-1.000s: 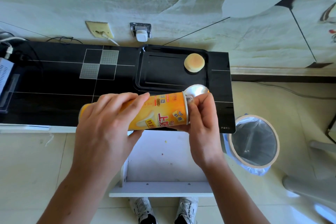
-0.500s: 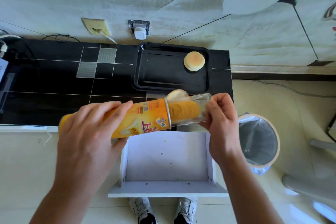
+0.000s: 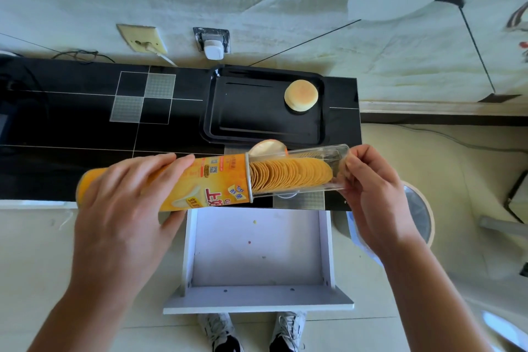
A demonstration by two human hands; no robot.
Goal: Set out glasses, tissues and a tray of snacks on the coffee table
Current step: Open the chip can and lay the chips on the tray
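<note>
My left hand [image 3: 123, 208] grips an orange crisp tube [image 3: 211, 183], held sideways over the front edge of the black counter [image 3: 71, 128]. My right hand [image 3: 371, 194] pinches the end of a clear plastic inner tray [image 3: 328, 157] pulled partway out of the tube's mouth. A row of stacked crisps [image 3: 288, 174] lies in that clear tray. The foil seal [image 3: 267, 147] stands peeled up at the tube's rim. Behind them a black serving tray [image 3: 257, 123] rests on the counter with one round pale bun [image 3: 301, 95] at its right end.
An open white drawer [image 3: 257, 254] juts out below the counter, above my shoes. A lined waste bin [image 3: 420, 214] stands on the floor at the right. Two wall sockets [image 3: 213, 40] with plugs and cables sit behind the counter. A dark device lies at the counter's far left.
The foil seal came off the tube's mouth. My right hand then drew the clear tray of crisps out to the right, farther now than half a second ago.
</note>
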